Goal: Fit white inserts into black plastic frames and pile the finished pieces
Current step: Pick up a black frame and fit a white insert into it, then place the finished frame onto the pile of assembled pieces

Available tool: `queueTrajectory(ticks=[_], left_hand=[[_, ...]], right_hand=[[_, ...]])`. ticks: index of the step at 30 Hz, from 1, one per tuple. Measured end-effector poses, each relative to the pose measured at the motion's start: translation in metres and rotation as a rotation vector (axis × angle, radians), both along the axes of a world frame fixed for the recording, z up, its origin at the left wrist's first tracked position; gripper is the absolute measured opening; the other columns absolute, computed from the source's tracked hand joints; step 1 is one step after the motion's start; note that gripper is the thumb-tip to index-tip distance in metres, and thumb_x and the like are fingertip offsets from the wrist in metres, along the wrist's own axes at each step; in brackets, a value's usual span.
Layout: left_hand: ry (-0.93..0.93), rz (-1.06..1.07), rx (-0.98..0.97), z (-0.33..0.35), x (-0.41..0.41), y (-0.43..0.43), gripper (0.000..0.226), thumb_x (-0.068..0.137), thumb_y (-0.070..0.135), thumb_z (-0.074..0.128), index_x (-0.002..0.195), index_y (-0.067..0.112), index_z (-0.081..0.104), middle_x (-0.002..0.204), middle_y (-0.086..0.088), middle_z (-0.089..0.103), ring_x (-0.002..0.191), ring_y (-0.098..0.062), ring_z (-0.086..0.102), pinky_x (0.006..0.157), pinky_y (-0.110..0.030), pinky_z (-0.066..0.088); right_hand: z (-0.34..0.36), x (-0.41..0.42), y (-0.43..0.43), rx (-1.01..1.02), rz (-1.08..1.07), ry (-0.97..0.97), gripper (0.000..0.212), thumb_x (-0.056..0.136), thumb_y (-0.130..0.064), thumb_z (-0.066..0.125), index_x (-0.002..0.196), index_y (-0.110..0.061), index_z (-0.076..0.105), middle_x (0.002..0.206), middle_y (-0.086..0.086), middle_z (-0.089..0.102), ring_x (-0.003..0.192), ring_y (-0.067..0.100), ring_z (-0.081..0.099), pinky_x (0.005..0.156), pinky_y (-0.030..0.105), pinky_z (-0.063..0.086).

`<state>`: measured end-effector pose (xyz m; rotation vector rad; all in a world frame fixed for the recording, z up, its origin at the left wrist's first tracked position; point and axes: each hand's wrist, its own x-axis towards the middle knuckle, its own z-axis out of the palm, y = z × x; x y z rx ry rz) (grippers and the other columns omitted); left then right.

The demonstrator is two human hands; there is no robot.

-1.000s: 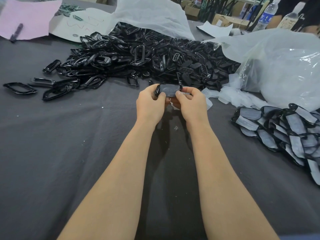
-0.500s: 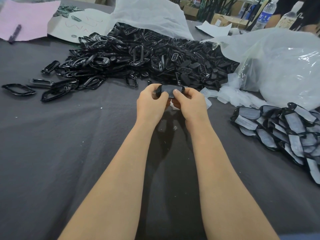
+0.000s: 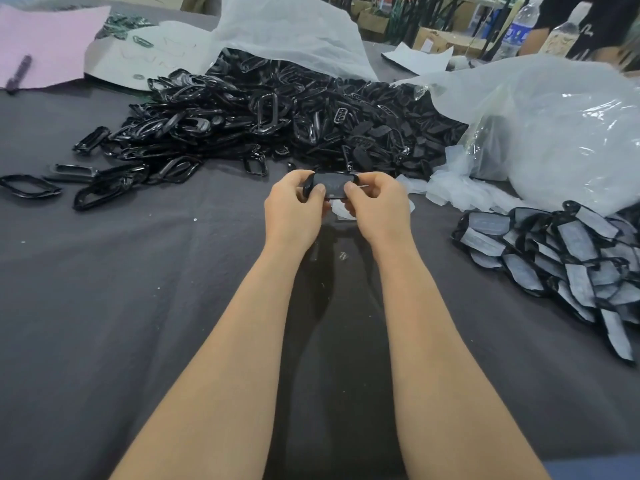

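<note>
Close together, the left hand [image 3: 294, 213] and right hand [image 3: 379, 209] pinch a glossy black oval plastic frame [image 3: 307, 186] between them, apparently seating its greyish-white insert [image 3: 333, 186], which probably needs pressing flush before joining the heap of filled frames [image 3: 554, 251] beyond the right hand.

A grey-clothed table [image 3: 138, 306] bore a heap of black frames [image 3: 277, 116] at twelve o'clock, finished pieces [image 3: 554, 258] at three, possibly pink paper [image 3: 52, 39] at ten.

No text is legible: the blue label on the water bottle [image 3: 518, 32] at the far right is blurred, the faint scrawl on the white sheet [image 3: 145, 57] forms no word, and the dark shirt's [image 3: 595, 26] white print is unclear.
</note>
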<state>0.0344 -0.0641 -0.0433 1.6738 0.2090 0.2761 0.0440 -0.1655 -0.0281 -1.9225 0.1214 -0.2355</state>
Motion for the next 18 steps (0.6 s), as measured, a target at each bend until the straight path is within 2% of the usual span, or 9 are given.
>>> queueTrajectory(ticks=[3,5,6,8,11,13,15,17,18], left_hand=[[-0.016,-0.006,0.042,0.003,-0.002,-0.005,0.023,0.095,0.011,0.058,0.117,0.016,0.058,0.084,0.004,0.067,0.068,0.003,0.066,0.077,-0.024,0.058],[-0.02,-0.031,0.074,0.006,-0.003,-0.013,0.018,0.094,0.012,0.058,0.111,0.016,0.06,0.094,-0.002,0.068,0.085,-0.011,0.068,0.086,-0.037,0.057],[-0.018,-0.053,0.063,0.009,-0.003,-0.019,0.015,0.093,0.011,0.058,0.107,0.017,0.06,0.097,-0.004,0.068,0.092,-0.02,0.068,0.089,-0.043,0.055],[-0.004,-0.108,0.032,0.014,-0.001,-0.036,0.016,0.093,0.01,0.058,0.107,0.015,0.061,0.101,-0.005,0.068,0.096,-0.027,0.067,0.089,-0.047,0.055],[0.014,-0.211,0.046,0.017,0.0,-0.069,0.015,0.093,0.007,0.057,0.106,0.014,0.06,0.099,-0.009,0.068,0.099,-0.03,0.066,0.093,-0.046,0.052],[0.038,-0.283,0.047,0.017,-0.003,-0.094,0.017,0.093,0.006,0.057,0.108,0.009,0.063,0.105,-0.015,0.068,0.103,-0.034,0.063,0.095,-0.046,0.051],[0.056,-0.343,0.085,0.016,-0.009,-0.118,0.023,0.093,0.01,0.057,0.115,0.007,0.063,0.112,-0.015,0.067,0.109,-0.032,0.061,0.1,-0.039,0.048],[0.043,-0.377,0.225,0.014,-0.015,-0.141,0.032,0.095,0.017,0.056,0.126,0.01,0.06,0.123,-0.009,0.064,0.117,-0.025,0.057,0.098,-0.023,0.04],[0.034,-0.383,0.288,0.014,-0.018,-0.151,0.035,0.096,0.02,0.055,0.13,0.012,0.058,0.128,-0.007,0.062,0.12,-0.023,0.054,0.096,-0.024,0.038]], right_hand=[[0.002,-0.004,-0.006,-0.036,-0.024,-0.022,0.01,0.09,-0.013,0.06,0.094,-0.021,0.056,0.084,0.004,0.067,0.088,0.022,0.067,0.087,0.039,0.054],[0.005,-0.009,-0.014,-0.059,-0.043,-0.036,0.014,0.089,-0.012,0.059,0.095,-0.025,0.056,0.082,0.003,0.067,0.086,0.022,0.067,0.084,0.035,0.054],[0.006,-0.01,-0.021,-0.061,-0.064,-0.038,0.014,0.089,-0.013,0.059,0.095,-0.026,0.057,0.083,0.003,0.067,0.086,0.022,0.067,0.085,0.036,0.053],[0.008,-0.015,-0.036,-0.043,-0.134,-0.041,0.011,0.089,-0.014,0.06,0.093,-0.024,0.057,0.09,0.007,0.068,0.09,0.026,0.066,0.09,0.042,0.051],[0.009,-0.025,-0.062,0.053,-0.254,-0.028,0.008,0.09,-0.012,0.059,0.093,-0.019,0.057,0.101,0.014,0.067,0.097,0.032,0.064,0.093,0.049,0.05],[0.007,-0.034,-0.084,0.053,-0.329,-0.016,0.006,0.091,-0.012,0.059,0.095,-0.017,0.057,0.1,0.013,0.066,0.098,0.031,0.064,0.092,0.048,0.05],[0.005,-0.043,-0.106,-0.011,-0.402,-0.01,0.005,0.092,-0.013,0.058,0.095,-0.016,0.056,0.097,0.01,0.065,0.095,0.028,0.064,0.09,0.042,0.051],[0.001,-0.051,-0.128,-0.07,-0.472,-0.004,0.006,0.093,-0.015,0.056,0.099,-0.013,0.058,0.095,0.007,0.063,0.09,0.023,0.062,0.082,0.029,0.048],[0.0,-0.055,-0.137,-0.103,-0.506,-0.001,0.011,0.093,-0.015,0.056,0.102,-0.011,0.06,0.094,0.005,0.062,0.089,0.02,0.06,0.077,0.022,0.043]])
